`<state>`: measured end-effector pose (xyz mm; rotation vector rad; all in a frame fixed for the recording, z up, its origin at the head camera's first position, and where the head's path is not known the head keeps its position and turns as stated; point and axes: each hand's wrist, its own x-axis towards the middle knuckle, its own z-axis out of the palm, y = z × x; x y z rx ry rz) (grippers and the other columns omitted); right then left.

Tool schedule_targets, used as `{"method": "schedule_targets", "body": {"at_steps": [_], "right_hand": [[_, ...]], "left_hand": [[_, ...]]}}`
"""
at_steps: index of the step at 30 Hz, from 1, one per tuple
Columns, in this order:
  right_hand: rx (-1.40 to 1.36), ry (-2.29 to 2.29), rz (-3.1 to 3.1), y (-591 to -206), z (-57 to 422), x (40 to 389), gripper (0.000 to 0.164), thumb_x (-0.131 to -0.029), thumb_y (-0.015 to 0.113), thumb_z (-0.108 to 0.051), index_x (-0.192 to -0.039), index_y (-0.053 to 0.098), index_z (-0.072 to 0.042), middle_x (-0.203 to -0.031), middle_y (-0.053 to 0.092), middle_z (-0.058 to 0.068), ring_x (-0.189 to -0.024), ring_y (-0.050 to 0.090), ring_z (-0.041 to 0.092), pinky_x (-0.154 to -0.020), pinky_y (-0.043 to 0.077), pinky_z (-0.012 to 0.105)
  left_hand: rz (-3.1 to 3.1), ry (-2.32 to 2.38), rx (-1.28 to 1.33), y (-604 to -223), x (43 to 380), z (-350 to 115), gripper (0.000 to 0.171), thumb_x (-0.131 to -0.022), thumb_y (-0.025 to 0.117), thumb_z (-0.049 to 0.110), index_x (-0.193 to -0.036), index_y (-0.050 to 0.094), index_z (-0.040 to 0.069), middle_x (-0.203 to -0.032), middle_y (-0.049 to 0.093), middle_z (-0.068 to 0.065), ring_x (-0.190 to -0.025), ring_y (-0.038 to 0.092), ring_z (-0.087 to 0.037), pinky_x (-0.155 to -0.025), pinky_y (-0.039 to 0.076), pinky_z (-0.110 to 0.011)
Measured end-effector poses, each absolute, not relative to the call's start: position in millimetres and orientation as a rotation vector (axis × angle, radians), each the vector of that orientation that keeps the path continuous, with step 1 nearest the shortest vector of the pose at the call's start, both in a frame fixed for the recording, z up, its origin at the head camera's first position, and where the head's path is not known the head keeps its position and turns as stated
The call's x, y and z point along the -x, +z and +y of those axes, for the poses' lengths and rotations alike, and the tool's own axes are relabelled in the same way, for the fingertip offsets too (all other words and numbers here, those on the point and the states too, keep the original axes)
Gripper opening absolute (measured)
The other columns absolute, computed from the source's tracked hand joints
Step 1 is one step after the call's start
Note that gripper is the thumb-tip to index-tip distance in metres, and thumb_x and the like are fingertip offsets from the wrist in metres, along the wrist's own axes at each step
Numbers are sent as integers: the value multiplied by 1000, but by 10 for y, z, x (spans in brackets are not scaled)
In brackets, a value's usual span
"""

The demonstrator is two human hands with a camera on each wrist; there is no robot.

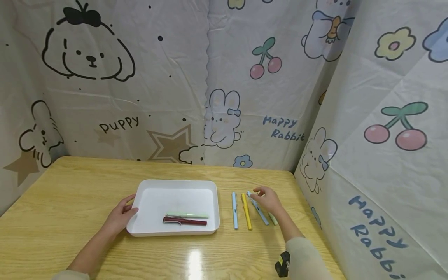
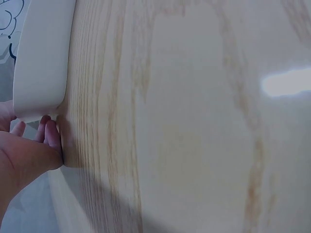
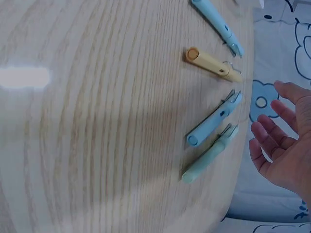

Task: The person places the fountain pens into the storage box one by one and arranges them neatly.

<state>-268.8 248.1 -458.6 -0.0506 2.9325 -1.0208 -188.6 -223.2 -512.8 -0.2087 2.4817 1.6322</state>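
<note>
A white tray [image 1: 154, 198] lies on the table, and my left hand [image 1: 119, 217] grips its left end. The left wrist view shows those fingers [image 2: 52, 135] at the tray's lower edge. Inside the tray, a light green pen [image 1: 192, 215] lies beside a dark red pen [image 1: 185, 222]. Right of it are a light blue pen [image 1: 235, 212], a yellow pen [image 1: 246, 213], a second light blue pen [image 1: 261, 214] and another light green pen [image 3: 210, 154]. My right hand [image 1: 269, 200] hovers over the far ends of the rightmost pens, fingers loosely bent, holding nothing.
The wooden table [image 1: 87, 182] runs back to a printed cloth [image 1: 168, 97] hung behind it. Another cloth wall [image 1: 381, 175] stands close on the right. A black device [image 1: 282, 264] sits at the right sleeve [image 1: 304, 256].
</note>
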Motion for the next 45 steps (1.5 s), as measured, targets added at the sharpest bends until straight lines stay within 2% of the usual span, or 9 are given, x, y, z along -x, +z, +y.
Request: {"method": "schedule_targets", "body": {"at_steps": [8,16,22,31,40,45], "right_hand": [[-54,-1069,2916,-4722,2717,2680,37,-89,62,-22,-117,61,2,-103,61,18,-89,57,26,-68,48,32],[-131,-1072,2911,-4829,2843,2627,39,-88,61,-19,-118,58,7,-96,60,19,-81,55,23,-62,45,28],[-169,-1090,2883,-4948,2918,2613,39,-89,61,-21,-116,58,7,-100,62,22,-85,59,26,-67,49,32],[-241,-1103,2892,-5003,2912,2600,37,-89,61,-21,-114,59,6,-100,63,22,-85,59,26,-68,49,32],[-256,-1064,2925,-5032,2879,2611,34,-86,61,-14,-111,60,8,-95,65,23,-82,61,26,-68,49,33],[-299,-1082,2904,-5054,2884,2627,31,-86,60,-12,-110,61,8,-93,64,20,-77,59,22,-63,48,28]], "left_hand": [[2492,1619,217,-5126,1867,-2228,60,-99,43,24,-149,17,6,-139,33,-36,-121,45,-46,-87,52,-40],[2478,1631,220,-5109,1860,-2227,60,-99,43,23,-149,16,6,-139,33,-36,-121,45,-46,-86,52,-40],[2480,1635,216,-5117,1864,-2228,60,-99,43,24,-149,16,6,-139,33,-36,-120,45,-46,-85,52,-40],[2479,1644,214,-5115,1859,-2222,60,-99,43,22,-149,16,5,-139,33,-36,-121,44,-46,-86,52,-39],[2468,1655,225,-5103,1852,-2217,60,-99,43,23,-149,16,5,-141,31,-36,-122,43,-46,-86,52,-39],[2469,1660,215,-5108,1851,-2220,59,-99,43,23,-149,16,5,-141,31,-36,-121,44,-46,-85,53,-39]]}}
